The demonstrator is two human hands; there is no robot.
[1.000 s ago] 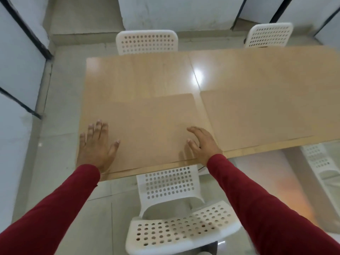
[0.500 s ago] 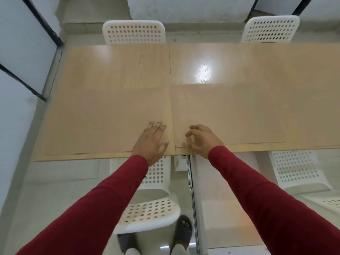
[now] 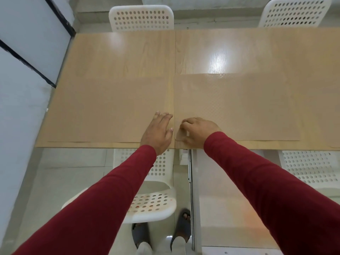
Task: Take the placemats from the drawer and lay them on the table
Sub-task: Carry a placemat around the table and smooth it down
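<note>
While I look down from the head camera, I see two thin tan placemats lying flat on the tabletop point(image 3: 128, 52). The left placemat point(image 3: 103, 111) sits at about 10 o'clock from my hands. The right placemat point(image 3: 239, 107) sits at about 2 o'clock. They lie side by side with a thin strip of bare wood between them, near the seam of the tabletop.

My left hand point(image 3: 157, 132) lies flat with straight fingers on the near right corner of the left placemat. It holds nothing; it only presses down. My right hand point(image 3: 197, 132) has its fingers curled, and it pinches the near left corner of the right placemat. That corner looks bent up a little off the wood.

I think the step now is to fix how the right placemat lies, so it lines up with its neighbour. To do it well, I would keep the left hand pressing so the left placemat does not slide. I would move the pinched corner slowly, because a thin mat can fold or wrinkle. I would keep its near edge even with the near edge of the tabletop, and keep the gap between the mats the same all along. Then I would let the corner down and smooth it flat.

White chairs point(image 3: 141, 17) stand at 12 o'clock and at 6 o'clock. I cannot see the drawer.
</note>
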